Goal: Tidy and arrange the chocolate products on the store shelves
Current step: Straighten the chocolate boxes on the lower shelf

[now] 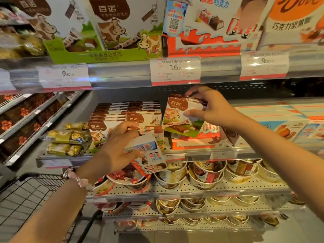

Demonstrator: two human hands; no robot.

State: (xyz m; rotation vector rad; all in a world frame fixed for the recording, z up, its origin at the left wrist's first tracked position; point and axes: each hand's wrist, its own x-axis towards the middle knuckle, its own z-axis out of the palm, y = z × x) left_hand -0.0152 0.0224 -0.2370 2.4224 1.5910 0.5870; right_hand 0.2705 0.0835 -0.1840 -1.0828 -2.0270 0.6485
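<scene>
Right of the stacked cow-print boxes (122,120), a tilted cow-print box (180,116) is gripped by the right hand (212,109); a Kinder box (149,155) is clamped in the left hand (121,146).

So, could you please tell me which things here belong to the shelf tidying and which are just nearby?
In the job:
- cow-print chocolate box, held by right hand
- Kinder box, held by left hand
- stacked cow-print boxes

Just nearby:
- shopping basket
- Dove tubs
- price tag

Both arms reach forward, left hand (121,146) and right hand (210,109) each gripping.
</scene>
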